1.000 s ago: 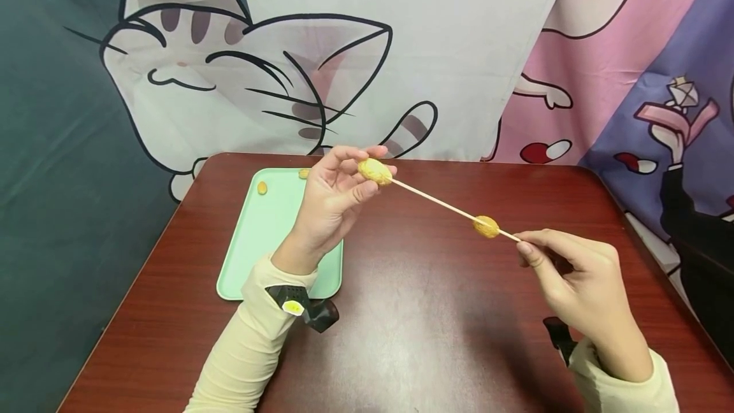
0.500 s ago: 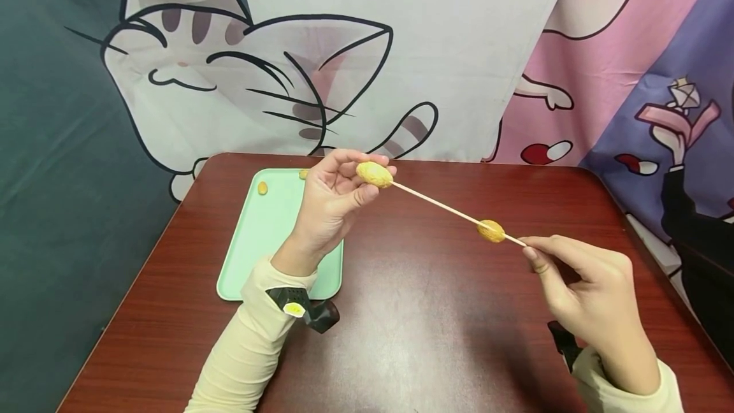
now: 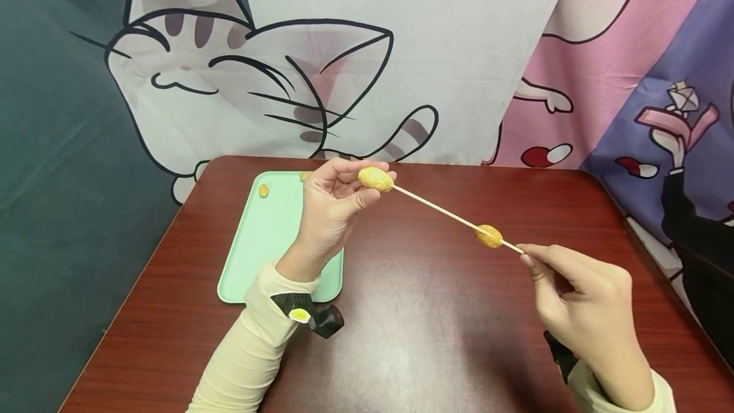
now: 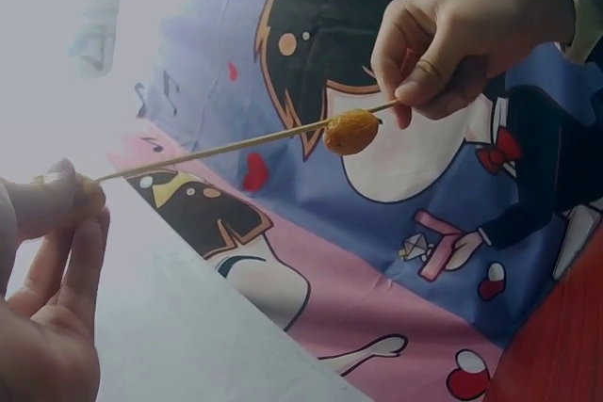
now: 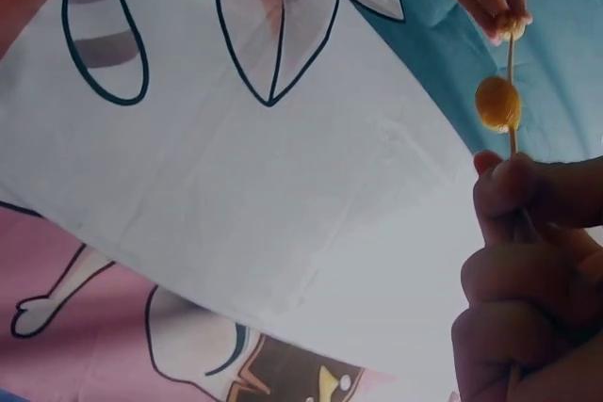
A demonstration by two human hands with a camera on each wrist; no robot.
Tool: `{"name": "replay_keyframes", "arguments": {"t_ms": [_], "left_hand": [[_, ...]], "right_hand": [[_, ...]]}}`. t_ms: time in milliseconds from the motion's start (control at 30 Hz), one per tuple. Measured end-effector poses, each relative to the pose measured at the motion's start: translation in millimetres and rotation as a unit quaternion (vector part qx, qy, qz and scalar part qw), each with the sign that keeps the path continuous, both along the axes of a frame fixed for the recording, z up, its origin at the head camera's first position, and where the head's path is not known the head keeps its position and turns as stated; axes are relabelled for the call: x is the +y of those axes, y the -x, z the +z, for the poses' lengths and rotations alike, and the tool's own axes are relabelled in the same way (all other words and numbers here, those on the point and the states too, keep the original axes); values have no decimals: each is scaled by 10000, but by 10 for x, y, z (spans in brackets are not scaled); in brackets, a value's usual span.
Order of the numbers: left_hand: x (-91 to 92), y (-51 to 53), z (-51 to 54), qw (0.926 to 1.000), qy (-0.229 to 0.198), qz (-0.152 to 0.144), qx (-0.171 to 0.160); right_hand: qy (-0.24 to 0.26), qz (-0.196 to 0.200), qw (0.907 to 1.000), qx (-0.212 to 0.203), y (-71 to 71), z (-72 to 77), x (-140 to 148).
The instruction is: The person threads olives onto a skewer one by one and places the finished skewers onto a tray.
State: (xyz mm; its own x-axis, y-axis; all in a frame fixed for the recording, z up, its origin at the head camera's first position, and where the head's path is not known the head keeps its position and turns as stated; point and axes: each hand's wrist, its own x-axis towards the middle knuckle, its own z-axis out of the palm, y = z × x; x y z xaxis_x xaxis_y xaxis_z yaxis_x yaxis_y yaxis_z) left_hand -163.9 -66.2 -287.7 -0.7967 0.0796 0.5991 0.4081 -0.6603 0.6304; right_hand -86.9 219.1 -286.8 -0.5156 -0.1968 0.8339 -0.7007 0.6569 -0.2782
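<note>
My left hand [image 3: 329,209] holds a wrinkled yellow oval fruit [image 3: 375,179] between thumb and fingers, above the table. One end of a thin wooden skewer [image 3: 436,207] meets that fruit; how deep it goes in is hidden. A second yellow fruit [image 3: 489,236] is threaded on the skewer near its other end, apart from the first. Just beyond it, my right hand [image 3: 590,298] pinches the skewer between thumb and forefinger, so the stick slants down to the right. In the right wrist view, the threaded fruit [image 5: 497,104] sits close to the right fingertips.
A light green tray [image 3: 269,234] lies on the brown table [image 3: 424,336], partly behind my left forearm. On it are a small yellow fruit [image 3: 263,190] and another yellow piece [image 3: 305,176], partly covered by the hand. A cartoon-printed cloth [image 3: 459,50] hangs behind the table.
Both hands have sunk slightly with the skewer, the right one also shifting a little to the right. Their holds look the same, and the head view has tilted a touch.
</note>
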Motion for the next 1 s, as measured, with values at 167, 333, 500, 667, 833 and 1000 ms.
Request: {"name": "replay_keyframes", "arguments": {"t_ms": [167, 333, 500, 667, 833, 1000], "left_hand": [[33, -17, -5, 9995, -115, 276, 79], [59, -23, -23, 9989, -51, 445, 148], [78, -19, -53, 9986, 42, 491, 176], [94, -4, -77, 9982, 30, 529, 266], [115, 3, -89, 9978, 46, 587, 316], [130, 8, -83, 9971, 28, 633, 410]], "right_hand": [[62, -71, 9997, 231, -13, 11, -124], [51, -64, 9999, 80, -5, -19, -145], [11, -63, 10000, -32, 19, -87, -135], [2, -60, 10000, -15, 50, -133, -144], [66, -17, 10000, -21, 80, -165, -152], [92, 61, 9998, -162, 102, -192, -154]]}}
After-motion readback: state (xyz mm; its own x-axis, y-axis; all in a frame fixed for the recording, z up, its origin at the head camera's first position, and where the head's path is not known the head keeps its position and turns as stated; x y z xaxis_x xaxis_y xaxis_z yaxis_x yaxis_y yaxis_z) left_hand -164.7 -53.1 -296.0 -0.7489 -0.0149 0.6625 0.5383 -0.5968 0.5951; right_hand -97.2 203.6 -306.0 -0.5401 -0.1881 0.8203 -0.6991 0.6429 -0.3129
